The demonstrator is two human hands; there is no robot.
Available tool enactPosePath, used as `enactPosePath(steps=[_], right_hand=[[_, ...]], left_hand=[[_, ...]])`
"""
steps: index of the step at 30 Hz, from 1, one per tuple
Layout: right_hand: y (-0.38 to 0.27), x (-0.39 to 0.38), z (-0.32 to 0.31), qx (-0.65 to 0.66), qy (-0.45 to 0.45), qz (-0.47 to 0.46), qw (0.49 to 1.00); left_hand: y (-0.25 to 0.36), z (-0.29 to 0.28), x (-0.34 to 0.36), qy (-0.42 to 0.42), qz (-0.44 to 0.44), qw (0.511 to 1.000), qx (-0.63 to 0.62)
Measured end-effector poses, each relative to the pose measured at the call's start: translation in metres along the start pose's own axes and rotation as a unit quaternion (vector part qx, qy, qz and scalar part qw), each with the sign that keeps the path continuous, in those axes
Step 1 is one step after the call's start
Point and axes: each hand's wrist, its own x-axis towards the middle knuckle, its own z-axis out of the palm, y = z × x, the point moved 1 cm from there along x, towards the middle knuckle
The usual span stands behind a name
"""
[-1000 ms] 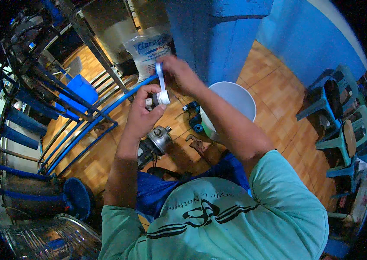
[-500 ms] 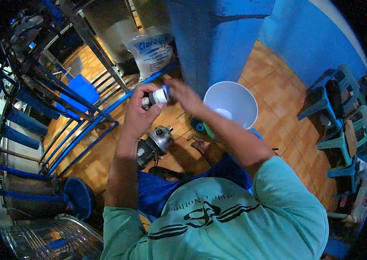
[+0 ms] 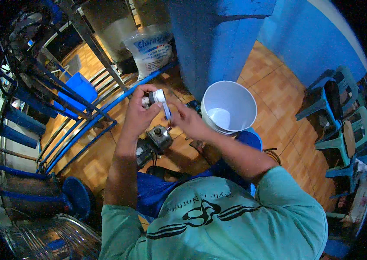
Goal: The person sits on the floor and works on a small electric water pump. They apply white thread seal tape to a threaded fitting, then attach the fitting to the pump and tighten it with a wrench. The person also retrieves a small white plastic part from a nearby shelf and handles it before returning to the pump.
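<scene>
My left hand (image 3: 142, 112) is closed round a short pipe fitting, dark at its body, with a white band (image 3: 159, 95) wrapped about its end. Beside that end, my right hand (image 3: 186, 119) pinches a thin blue-and-white roll of thread seal tape (image 3: 167, 112), seen edge-on. Whether a strand joins the roll to the fitting is too small to tell. On the tiled floor below the hands lies a pump (image 3: 160, 138) with a metal head and a dark motor. A rusty pipe wrench (image 3: 197, 145) shows partly beneath my right forearm.
A white bucket (image 3: 229, 106) stands right of my hands, a blue container (image 3: 249, 139) close by it. Ahead are a tall blue column (image 3: 209, 52) and a white sack (image 3: 151, 54). Blue pipes and a metal frame (image 3: 101, 116) run along the left; plastic chairs (image 3: 337, 141) stand right.
My right hand has come down from the far side of the fitting to its near right, carrying the tape roll. My left hand stays nearly still.
</scene>
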Motion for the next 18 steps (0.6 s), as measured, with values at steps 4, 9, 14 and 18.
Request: enactPosePath(steps=[4,9,14,18], right_hand=[[-0.106,-0.02,-0.004,0.116,-0.06,-0.029,0.991],[-0.095,0.085,-0.052,0.088,0.001,-0.029,0.996],[0.017,-0.01,-0.013,-0.006,-0.112,0.053,0.992],[0.007,-0.071,0.017,0.283,-0.124,0.121,0.944]], left_hand=[[-0.015,-0.002,-0.007,0.005,-0.022,1.0,0.02],[0.02,0.005,0.001,-0.014,0.0,1.0,-0.017],[0.027,-0.005,0.009,0.027,0.046,0.998,0.02],[0.027,-0.015,0.016,0.034,0.001,0.999,0.024]])
